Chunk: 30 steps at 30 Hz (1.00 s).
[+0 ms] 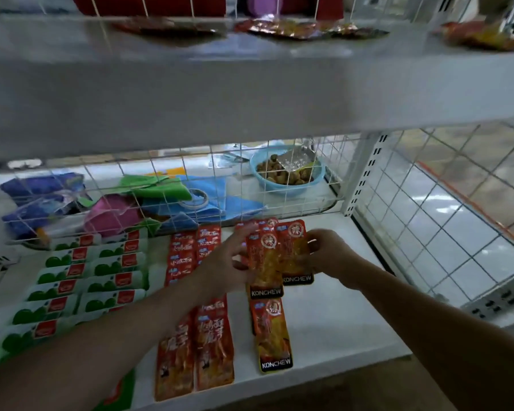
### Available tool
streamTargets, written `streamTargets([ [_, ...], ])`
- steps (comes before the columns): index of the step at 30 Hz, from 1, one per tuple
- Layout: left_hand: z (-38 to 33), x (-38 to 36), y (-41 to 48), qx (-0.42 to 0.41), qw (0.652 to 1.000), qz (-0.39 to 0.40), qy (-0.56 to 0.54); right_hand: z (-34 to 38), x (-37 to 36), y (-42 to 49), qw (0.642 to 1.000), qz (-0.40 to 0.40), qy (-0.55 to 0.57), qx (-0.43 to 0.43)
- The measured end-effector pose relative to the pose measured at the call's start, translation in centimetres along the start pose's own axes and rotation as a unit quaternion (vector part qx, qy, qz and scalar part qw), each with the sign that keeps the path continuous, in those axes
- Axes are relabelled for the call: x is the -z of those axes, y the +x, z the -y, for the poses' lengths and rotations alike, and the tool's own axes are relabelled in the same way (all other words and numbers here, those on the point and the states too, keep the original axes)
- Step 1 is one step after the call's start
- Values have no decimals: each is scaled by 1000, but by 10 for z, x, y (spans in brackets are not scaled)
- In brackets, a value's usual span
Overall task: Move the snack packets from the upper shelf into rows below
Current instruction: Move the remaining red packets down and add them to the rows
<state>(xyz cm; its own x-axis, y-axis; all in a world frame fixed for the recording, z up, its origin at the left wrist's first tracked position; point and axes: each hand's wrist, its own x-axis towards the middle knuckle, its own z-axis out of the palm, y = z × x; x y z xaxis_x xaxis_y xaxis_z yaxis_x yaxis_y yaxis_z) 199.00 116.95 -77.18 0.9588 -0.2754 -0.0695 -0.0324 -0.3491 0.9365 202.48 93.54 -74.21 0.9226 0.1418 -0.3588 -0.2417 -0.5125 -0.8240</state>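
Dim, blurred, bright behind mesh

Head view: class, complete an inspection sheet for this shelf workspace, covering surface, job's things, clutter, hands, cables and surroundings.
Surface: white lower shelf, partly filled with rows.
Job's things: orange packets held over the lower shelf; green packets in rows at left; red packets in rows in the middle; loose packets on the upper shelf.
Clutter: blue bowl, cloths and tape roll behind the wire grid.
Hands: left hand and right hand both grip the orange packets.
Cables: nothing seen.
Surroundings: tiled floor at right.
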Motion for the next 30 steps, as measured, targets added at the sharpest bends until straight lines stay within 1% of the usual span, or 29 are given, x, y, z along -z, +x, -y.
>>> streamTargets([
  [3, 9, -7, 21, 5, 1000, -20, 6, -1, 1, 22, 1000, 3, 1, -1],
  [6, 19, -16, 36, 10, 998, -32, 48, -12, -2, 33, 1000, -10, 2, 5],
  [10, 23, -29, 51, 32, 999, -13, 35, -45, -1, 34, 999, -46, -3, -9],
  [12, 24, -36, 58, 42, 998, -14, 51, -58, 4, 32, 998, -60, -7, -12],
  [14, 23, -42, 66, 52, 995, -31, 78, -69, 11, 32, 997, -71, -10, -12],
  [17, 24, -48, 78, 73, 992, -52, 90, -79, 20, 32, 997, -81, -11, -12],
  [21, 30, -58, 93, 71, 980, -67, 173, -87, 26, 35, 996, -86, -6, -6],
  [26, 40, -68, 101, 102, 959, -97, 246, -101, 30, 36, 995, -94, -19, -10],
  [30, 39, -69, 107, 92, 939, -111, 312, -111, 31, 35, 995, -96, -38, -12],
])
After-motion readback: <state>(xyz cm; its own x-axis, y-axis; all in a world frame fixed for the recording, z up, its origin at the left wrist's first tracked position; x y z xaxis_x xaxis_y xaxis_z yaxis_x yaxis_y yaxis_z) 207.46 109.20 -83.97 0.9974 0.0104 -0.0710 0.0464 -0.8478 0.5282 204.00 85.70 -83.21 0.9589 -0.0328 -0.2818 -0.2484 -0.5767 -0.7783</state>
